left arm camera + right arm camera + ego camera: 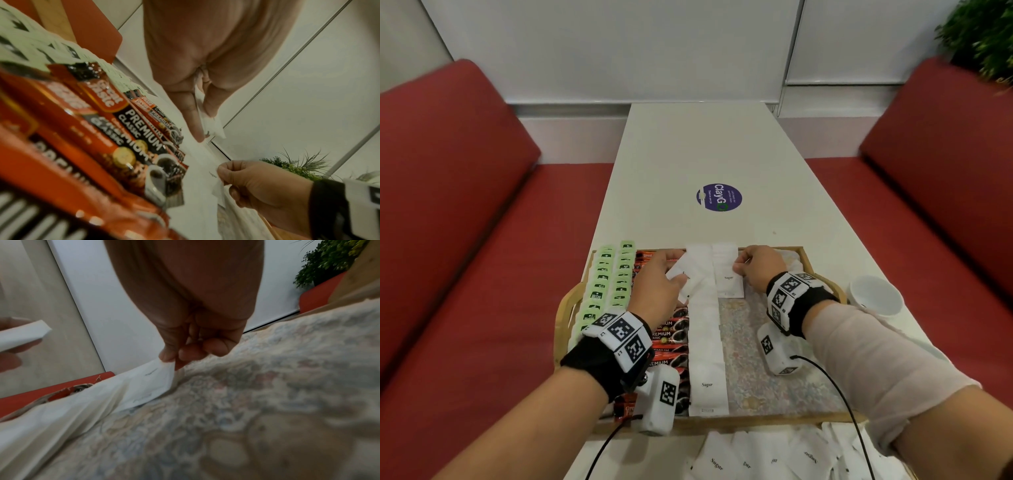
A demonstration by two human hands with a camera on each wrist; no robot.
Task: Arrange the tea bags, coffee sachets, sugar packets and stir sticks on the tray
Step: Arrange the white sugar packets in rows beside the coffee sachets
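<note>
We've got our right hand pinching the edge of a white paper sugar packet to start a second column on the wooden tray. Our left hand pinches a small spare stack, probably to feed the row faster.

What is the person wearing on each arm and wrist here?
Both wrists carry black straps with white blocks printed with black square code markers. A white camera box hangs under the left wrist and the right wrist, each trailing a black cable. The right forearm wears a pale pink sleeve.
</note>
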